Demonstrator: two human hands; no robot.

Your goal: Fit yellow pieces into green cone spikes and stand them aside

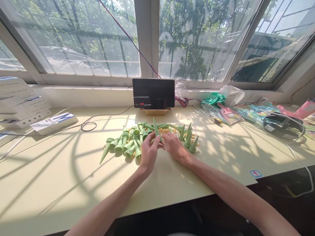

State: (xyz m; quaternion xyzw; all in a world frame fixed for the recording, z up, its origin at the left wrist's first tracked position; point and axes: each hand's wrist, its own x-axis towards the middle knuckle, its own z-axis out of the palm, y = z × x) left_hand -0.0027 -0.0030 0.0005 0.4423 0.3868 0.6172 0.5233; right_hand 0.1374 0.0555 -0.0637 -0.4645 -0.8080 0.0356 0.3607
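My left hand is closed around the lower part of a green ribbed cone-shaped spike, whose tip points up. Close beside its base is my right hand, with its fingers bent together; what they pinch, if anything, is hidden. Several similar green spikes lie in a heap to the left of my hands. More green spikes stand tip-up to the right. Small tan pegs are strewn behind my hands and among the spikes.
A tablet with a phone before it leans at the window. White boxes are stacked on the left, with a cable nearby. Plastic bags, a pink packaged item and a black device lie on the right.
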